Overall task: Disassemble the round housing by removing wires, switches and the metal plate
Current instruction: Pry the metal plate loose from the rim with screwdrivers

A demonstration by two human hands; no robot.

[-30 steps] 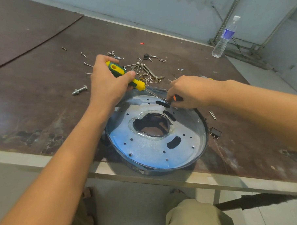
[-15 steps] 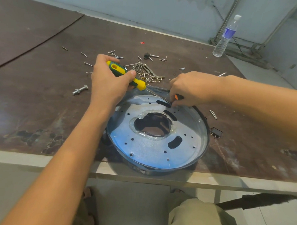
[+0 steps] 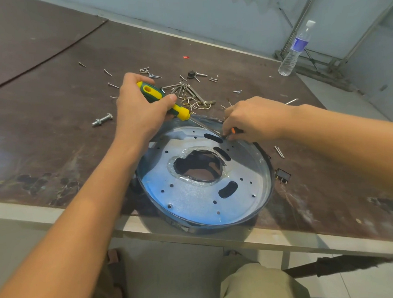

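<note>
Almost nothing has shifted over the last second, which is the telling part. My left hand [image 3: 140,110] is still wrapped around the green-and-yellow screwdriver [image 3: 160,98]. Its shaft still slants down to the far edge of the metal plate [image 3: 193,194], by the long slot there. My right hand [image 3: 255,119] has moved only slightly and is still curled at that same spot, pinching a small orange-tipped piece [image 3: 235,131]. Whether that piece is a wire end or a second small tool I cannot tell, because the fingers hide most of it.

I judge that this fastening or wire at the far rim has not yet let go, and I am still working on the same point. The plate lies seated inside the round housing [image 3: 267,168], which sits at the near edge of the surface [image 3: 55,132] and overhangs it a little.

One black switch [image 3: 283,176] lies on the surface just beside the housing's right wall, so that part looks partly done. Beyond the hands lie loose screws [image 3: 188,90], with a bolt [image 3: 102,120] off to the left. A bottle [image 3: 296,50] stands well apart at the far corner.
</note>
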